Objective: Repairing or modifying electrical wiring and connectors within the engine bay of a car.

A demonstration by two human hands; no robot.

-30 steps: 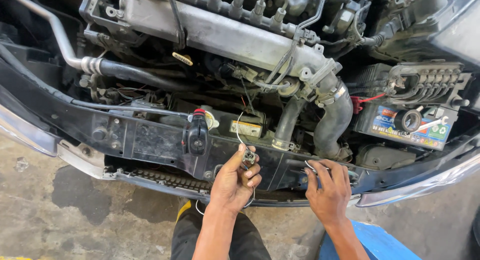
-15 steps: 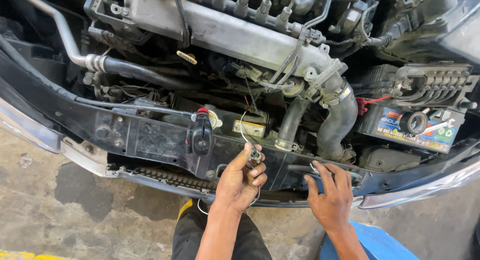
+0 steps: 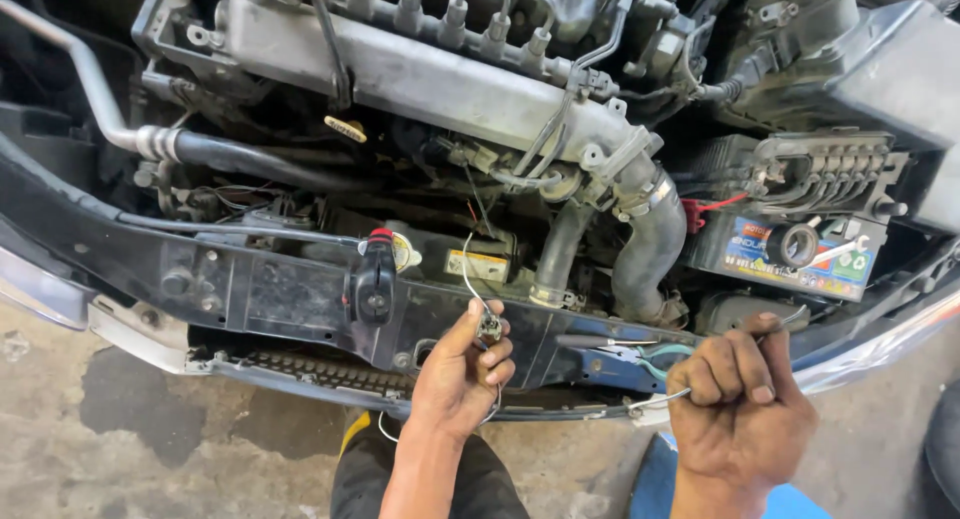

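Head view, the only one: left hand (image 3: 462,371) pinches a small bulb socket (image 3: 489,327) between thumb and fingers, grip clenched on it, held just in front of the black front crossmember (image 3: 290,297). A thin white wire (image 3: 468,269) runs up from the socket toward the radiator area behind. Right hand (image 3: 742,404) is fisted on a slim metal tool (image 3: 660,399), probably pliers or a wire stripper; the working end is too small to tell. Its tip sits near loose green and blue wires (image 3: 655,364) hanging at the crossmember. Judging by that: socket is out of its housing and in hand, wiring exposed, nothing joined or refitted yet. Battery (image 3: 790,257) sits to the right with a tape roll (image 3: 792,245) lying on top, untouched. Radiator cap (image 3: 397,249) is on. Oil-stained concrete floor (image 3: 120,419) below.
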